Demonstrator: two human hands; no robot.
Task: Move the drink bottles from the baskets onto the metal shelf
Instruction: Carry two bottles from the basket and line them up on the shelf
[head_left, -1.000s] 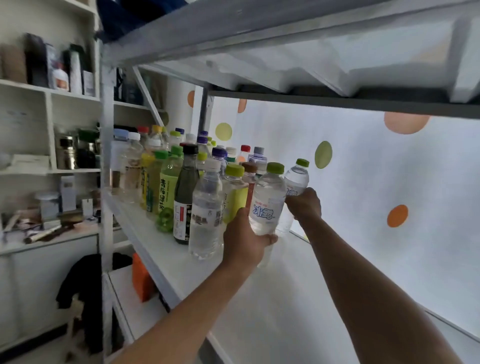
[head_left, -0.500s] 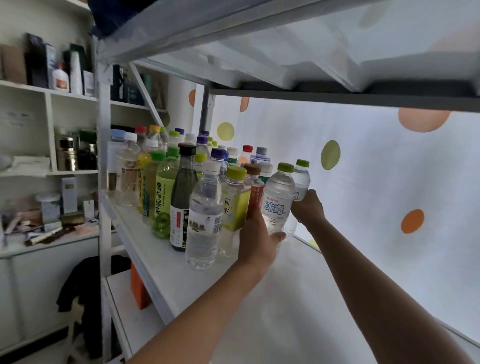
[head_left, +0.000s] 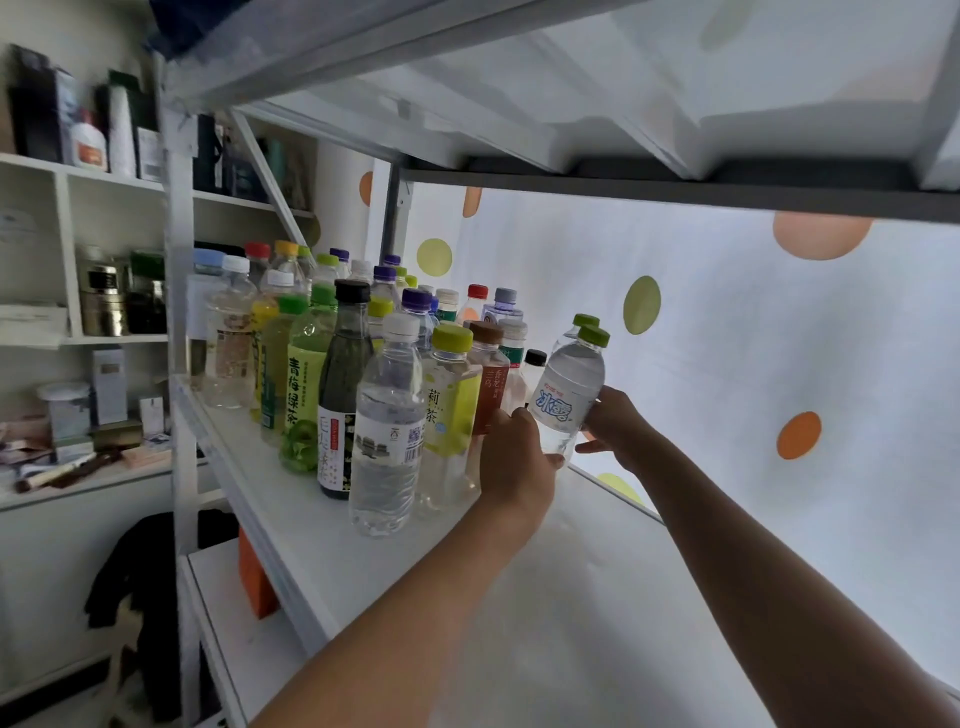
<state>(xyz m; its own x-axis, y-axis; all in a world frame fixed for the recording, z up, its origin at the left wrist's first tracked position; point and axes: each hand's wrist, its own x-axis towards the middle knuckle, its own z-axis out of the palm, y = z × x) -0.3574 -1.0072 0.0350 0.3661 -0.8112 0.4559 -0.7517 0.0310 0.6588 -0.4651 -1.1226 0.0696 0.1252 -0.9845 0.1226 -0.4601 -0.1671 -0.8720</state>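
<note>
A clear water bottle (head_left: 570, 389) with a green cap and blue label leans to the right just over the metal shelf (head_left: 374, 571). My left hand (head_left: 514, 467) grips its lower part. Right behind it stands a second green-capped water bottle (head_left: 585, 321), mostly hidden. My right hand (head_left: 615, 428) curls around that rear bottle's lower part. Both hands are at the right end of a dense group of several drink bottles (head_left: 384, 415) standing on the shelf's left half. No basket is in view.
The upper shelf board (head_left: 623, 176) hangs low over the bottles. A white dotted curtain (head_left: 753, 364) backs the shelf. A lower shelf (head_left: 234, 634) carries an orange box (head_left: 254, 582). White cupboards (head_left: 67, 260) with jars and boxes stand at the left.
My left hand has carried its bottle right and back, tilting it, until it sits directly in front of the bottle at my right hand. The right hand has barely shifted.
</note>
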